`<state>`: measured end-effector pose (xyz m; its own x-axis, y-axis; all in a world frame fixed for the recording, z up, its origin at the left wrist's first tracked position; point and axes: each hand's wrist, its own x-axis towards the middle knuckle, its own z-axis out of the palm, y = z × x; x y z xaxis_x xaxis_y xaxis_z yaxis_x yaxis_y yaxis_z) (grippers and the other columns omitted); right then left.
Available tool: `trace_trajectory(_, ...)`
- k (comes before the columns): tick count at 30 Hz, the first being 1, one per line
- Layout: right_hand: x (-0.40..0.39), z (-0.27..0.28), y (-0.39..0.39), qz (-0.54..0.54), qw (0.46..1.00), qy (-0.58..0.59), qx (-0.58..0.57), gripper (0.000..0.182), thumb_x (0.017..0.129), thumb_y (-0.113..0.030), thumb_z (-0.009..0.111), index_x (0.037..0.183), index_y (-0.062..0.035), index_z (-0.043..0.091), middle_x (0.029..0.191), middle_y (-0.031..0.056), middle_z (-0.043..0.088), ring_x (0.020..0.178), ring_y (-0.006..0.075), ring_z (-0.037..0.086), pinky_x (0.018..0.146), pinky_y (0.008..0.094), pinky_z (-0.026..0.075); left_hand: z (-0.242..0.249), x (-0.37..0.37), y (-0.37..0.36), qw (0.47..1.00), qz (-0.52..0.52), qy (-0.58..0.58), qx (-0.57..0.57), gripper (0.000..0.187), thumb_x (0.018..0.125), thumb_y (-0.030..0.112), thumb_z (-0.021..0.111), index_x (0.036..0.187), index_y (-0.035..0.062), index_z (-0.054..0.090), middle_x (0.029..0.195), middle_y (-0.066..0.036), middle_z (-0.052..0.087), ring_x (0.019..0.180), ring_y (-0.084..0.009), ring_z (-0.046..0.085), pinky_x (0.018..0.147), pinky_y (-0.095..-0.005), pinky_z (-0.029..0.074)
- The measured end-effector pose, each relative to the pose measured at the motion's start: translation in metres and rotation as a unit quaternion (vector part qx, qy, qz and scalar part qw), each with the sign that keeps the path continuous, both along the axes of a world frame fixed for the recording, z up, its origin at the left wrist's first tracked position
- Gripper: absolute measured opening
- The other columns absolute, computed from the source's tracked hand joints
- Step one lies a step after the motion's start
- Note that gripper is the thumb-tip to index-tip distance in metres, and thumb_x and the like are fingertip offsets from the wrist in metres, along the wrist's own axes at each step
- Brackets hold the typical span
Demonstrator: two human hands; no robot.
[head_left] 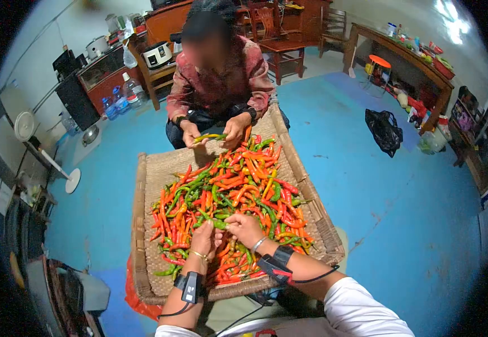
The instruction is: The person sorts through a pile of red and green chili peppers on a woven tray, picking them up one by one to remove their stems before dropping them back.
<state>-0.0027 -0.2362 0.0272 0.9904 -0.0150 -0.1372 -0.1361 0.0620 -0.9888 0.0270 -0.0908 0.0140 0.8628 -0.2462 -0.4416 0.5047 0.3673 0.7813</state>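
A woven basket tray [138,210] holds a pile of red, orange and green chili peppers [249,194]. Over the near part of the pile, my left hand [204,240] and my right hand [245,229] are close together, with a green pepper [219,224] pinched between them. The fingers of both hands are closed on it. More peppers lie beneath and around both hands. Across the tray, a co-worker's two hands [234,130] hold a yellow-green pepper [210,137] above the tray's far end.
A co-worker [217,78] sits at the tray's far end. A black plastic bag [384,131] lies on the blue floor at right, near an orange stool [379,61] and a long wooden table [401,51]. Water bottles [133,90] and a white fan [26,126] stand at left.
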Motion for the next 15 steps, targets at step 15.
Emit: trace_trajectory(15,0.010,-0.003,-0.013,-0.108,0.989,-0.025,0.100,0.021,0.083,-0.021,0.045,0.080,-0.0018,0.052,0.056,0.0007,0.050,0.043,0.0061,0.043,0.040,0.0197,0.036,0.027,0.014,0.012,0.993,-0.067,-0.018,0.091,0.024,0.085,0.024,0.040,0.091,0.0030,0.049,0.068,-0.007,0.055,0.049,-0.0103,0.050,0.041,-0.0188,0.041)
